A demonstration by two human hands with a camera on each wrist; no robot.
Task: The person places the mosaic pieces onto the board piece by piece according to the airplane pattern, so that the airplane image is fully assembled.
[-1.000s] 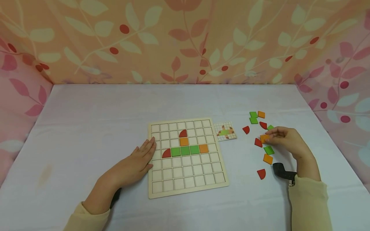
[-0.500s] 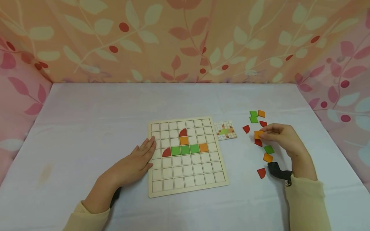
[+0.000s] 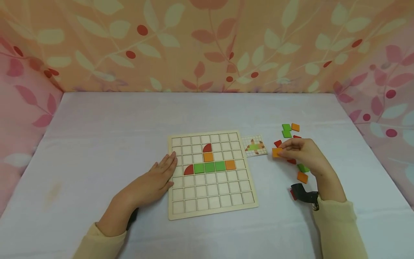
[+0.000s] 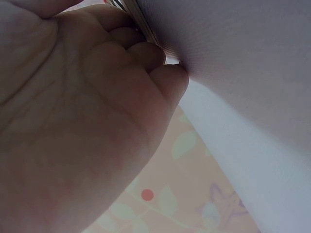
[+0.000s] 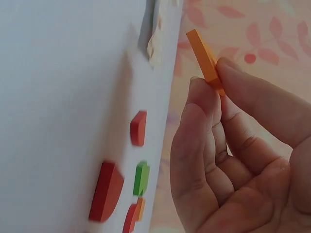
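Note:
Between thumb and fingertips my right hand (image 3: 300, 154) pinches an orange square tile (image 5: 204, 57), held above the white cloth right of the board. My left hand (image 3: 152, 185) lies with straight fingers on the left edge of a wooden grid board (image 3: 212, 212). On the board a red quarter-round tile (image 3: 207, 148) sits above an orange tile (image 3: 208, 157). Below them, a row runs from another red quarter-round (image 3: 189, 169) through green squares (image 3: 209, 167) to an orange square (image 3: 230, 164). In the left wrist view the palm fills much of the picture and hides most of the board.
A small pattern card (image 3: 254, 145) lies against the board's right edge. Loose green tiles (image 3: 286, 131), orange tiles (image 3: 302, 177) and red quarter-rounds (image 3: 277, 143) are scattered about the right hand, some partly hidden. Patterned cloth (image 3: 207, 46) rises behind the table.
My right hand has lifted the orange tile from among the loose pieces and carried it left, towards the card and board. The left hand has kept its place on the board's edge.

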